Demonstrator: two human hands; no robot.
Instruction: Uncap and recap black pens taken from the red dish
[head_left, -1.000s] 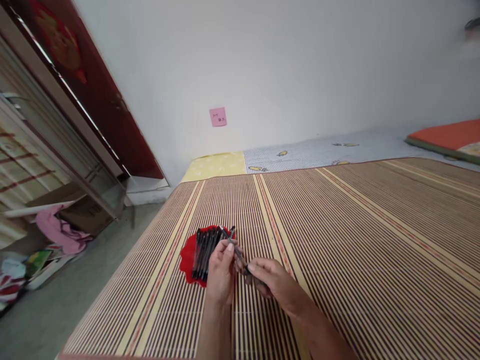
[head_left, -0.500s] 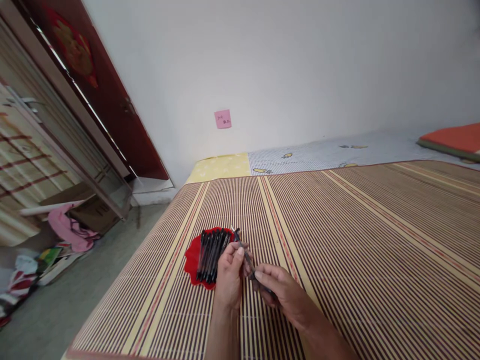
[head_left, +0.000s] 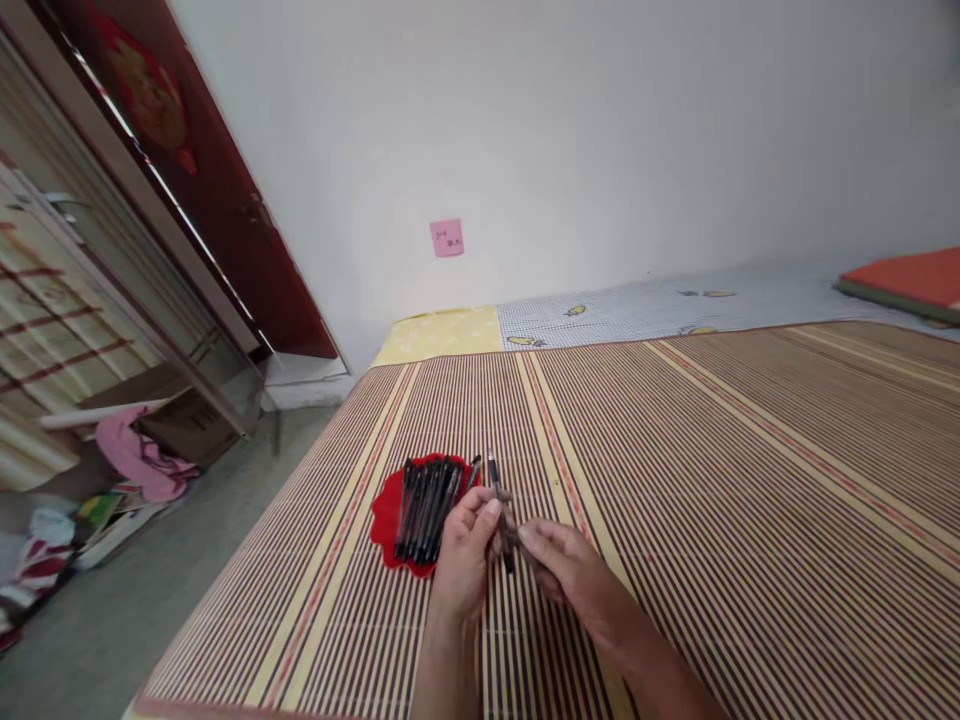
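Note:
My left hand (head_left: 469,545) is closed on a dark pen (head_left: 503,530), pinching it near its middle. The pen stands nearly upright, its pale tip pointing away from me and its dark end towards me. Just right of the pen, my right hand (head_left: 566,570) has its fingers pressed together, apart from the pen's lower end. Whatever is between those fingers, if anything, is hidden. Left of my left hand lies a red scalloped dish (head_left: 385,512) with a row of black pens (head_left: 427,510) in it. Another pen (head_left: 474,471) leans at its right edge, partly behind my left hand.
A striped bamboo mat (head_left: 712,520) covers the bed. Behind it run a patterned sheet (head_left: 630,312) and the white wall with a pink note (head_left: 448,238). Folded orange bedding (head_left: 911,275) lies far right. The bed's left edge drops to the floor (head_left: 247,500).
The pen has turned more upright in my left hand. My right hand no longer touches its lower end and has shifted slightly right.

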